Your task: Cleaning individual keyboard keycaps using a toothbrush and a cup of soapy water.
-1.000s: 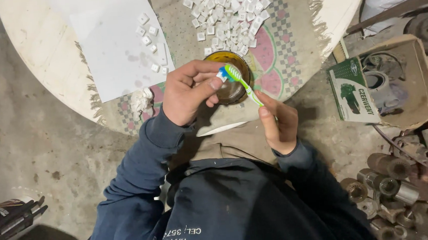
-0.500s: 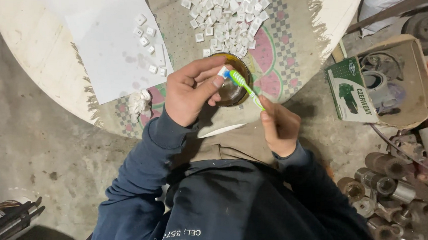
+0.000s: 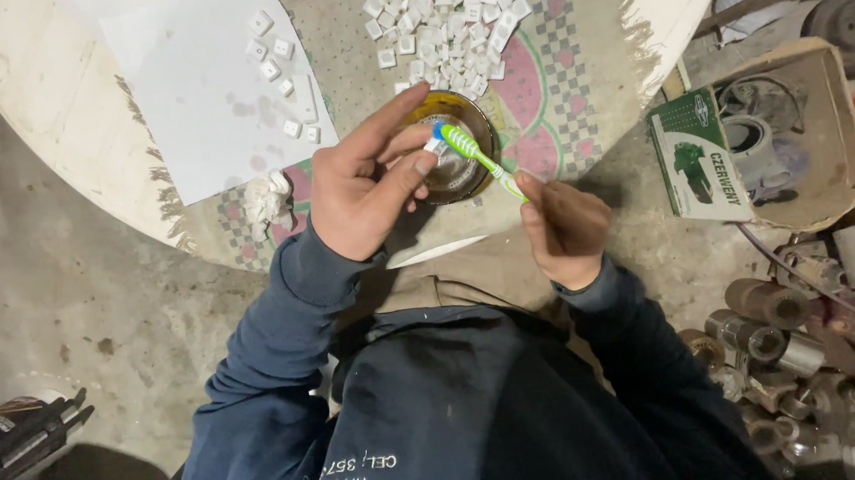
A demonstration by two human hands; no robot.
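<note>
My left hand (image 3: pixel 363 184) pinches a small white square piece (image 3: pixel 432 144) over a round amber glass bowl (image 3: pixel 458 168) on the table. My right hand (image 3: pixel 565 230) grips the handle of a green and white toothbrush (image 3: pixel 477 156), whose head touches the white piece. A heap of several more small white pieces (image 3: pixel 442 18) lies beyond the bowl on a patterned cloth (image 3: pixel 546 71). A few others (image 3: pixel 280 70) sit on a white sheet of paper (image 3: pixel 197 96) at the left.
The round pale table (image 3: pixel 37 107) fills the top. A crumpled white wad (image 3: pixel 266 196) lies by its near edge. An open cardboard box (image 3: pixel 791 134) with a green flap stands on the right. Metal cylinders and parts (image 3: pixel 807 364) crowd the floor at the lower right.
Both hands have stayed over the bowl. The toothbrush head has shifted only slightly against the white piece.
</note>
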